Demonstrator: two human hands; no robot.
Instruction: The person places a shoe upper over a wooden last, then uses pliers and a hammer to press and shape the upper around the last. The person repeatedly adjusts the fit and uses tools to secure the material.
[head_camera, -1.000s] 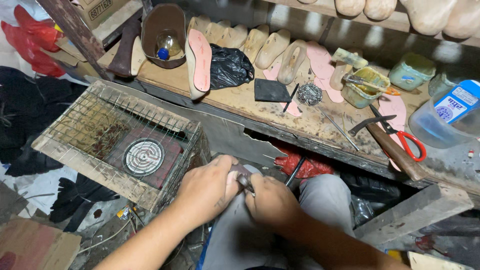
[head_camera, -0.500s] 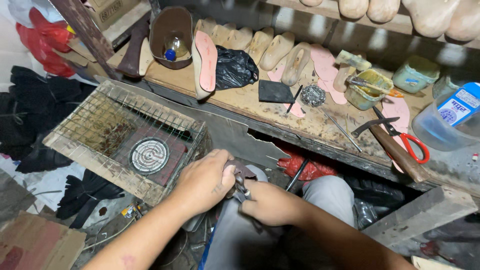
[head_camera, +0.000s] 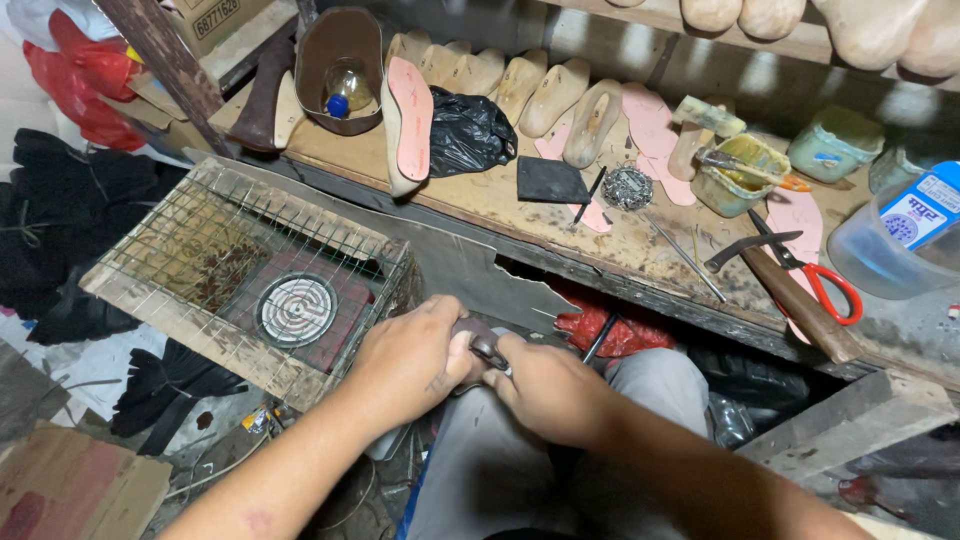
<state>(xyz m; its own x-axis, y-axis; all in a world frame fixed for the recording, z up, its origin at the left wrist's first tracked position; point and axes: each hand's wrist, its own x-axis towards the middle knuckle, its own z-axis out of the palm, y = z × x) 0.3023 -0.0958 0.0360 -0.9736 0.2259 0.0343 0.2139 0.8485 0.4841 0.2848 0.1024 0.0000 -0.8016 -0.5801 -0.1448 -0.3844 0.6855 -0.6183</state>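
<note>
Both hands closed over the lap, just right of the wire-mesh cage (head_camera: 250, 290): left hand (head_camera: 405, 360) clasping a small dark piece (head_camera: 470, 330), right hand (head_camera: 545, 390) gripping metal pincers (head_camera: 490, 352) biting it. Beyond, a wooden bench (head_camera: 500, 200) bearing red-handled scissors (head_camera: 810, 270).

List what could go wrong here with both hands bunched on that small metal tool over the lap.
The left hand and right hand crowd the metal tool, so a slip could pinch fingers. The work sits over the knee, so a slip could strike it. The wire cage stands near the left hand.

Shoemaker's workshop, wooden shoe lasts (head_camera: 590, 122), pink insoles (head_camera: 410, 117), cluttered workbench (head_camera: 480, 200)
</note>
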